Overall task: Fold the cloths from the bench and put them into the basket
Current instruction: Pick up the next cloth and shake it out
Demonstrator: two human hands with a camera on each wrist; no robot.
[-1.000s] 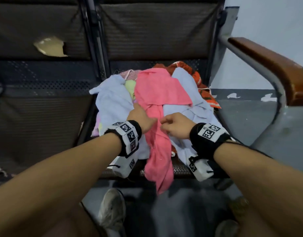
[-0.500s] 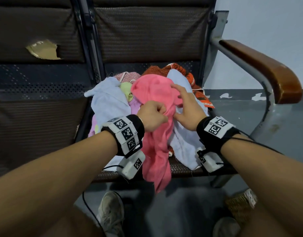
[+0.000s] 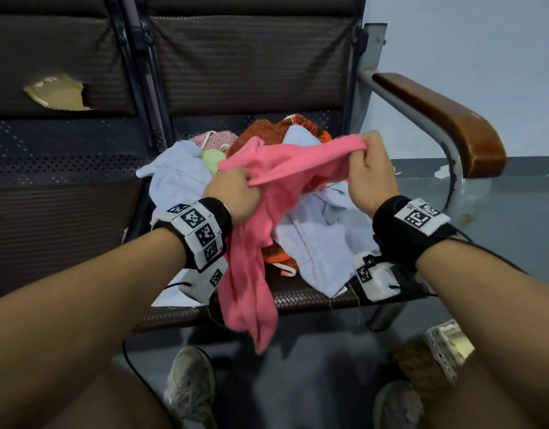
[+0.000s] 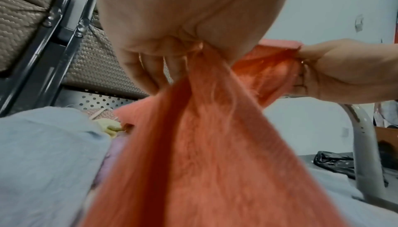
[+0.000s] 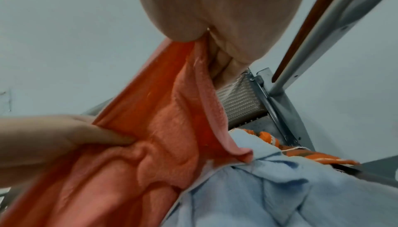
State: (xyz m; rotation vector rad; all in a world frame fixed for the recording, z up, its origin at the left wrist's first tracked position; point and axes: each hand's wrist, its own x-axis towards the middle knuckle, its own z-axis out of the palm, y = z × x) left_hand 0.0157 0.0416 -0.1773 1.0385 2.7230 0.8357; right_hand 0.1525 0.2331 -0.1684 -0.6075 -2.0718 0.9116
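A pink cloth [image 3: 285,168] is lifted off the pile on the bench seat [image 3: 310,300]. My left hand [image 3: 236,193] grips its upper edge at the left, and my right hand [image 3: 367,159] pinches the same edge further right and higher. The rest of the pink cloth [image 4: 204,145] hangs down past the seat's front edge. In the right wrist view the pink cloth [image 5: 150,128] runs from my right hand down to my left hand [image 5: 64,137]. Beneath lie light blue cloths [image 3: 322,236], an orange knitted cloth [image 3: 267,131] and a pale green one [image 3: 213,159]. A woven basket [image 3: 422,363] stands on the floor at lower right.
The bench's brown armrest [image 3: 446,119] on a grey metal frame juts out at the right. The left seat's backrest has a torn hole [image 3: 56,94]. My shoes [image 3: 189,388] are on the grey floor under the bench front. A black bag [image 4: 336,160] lies on the floor beyond the armrest.
My right hand slid along the pink cloth's edge up and to the right, then pinched it. Both hands have lifted the cloth off the pile and spread its top edge.
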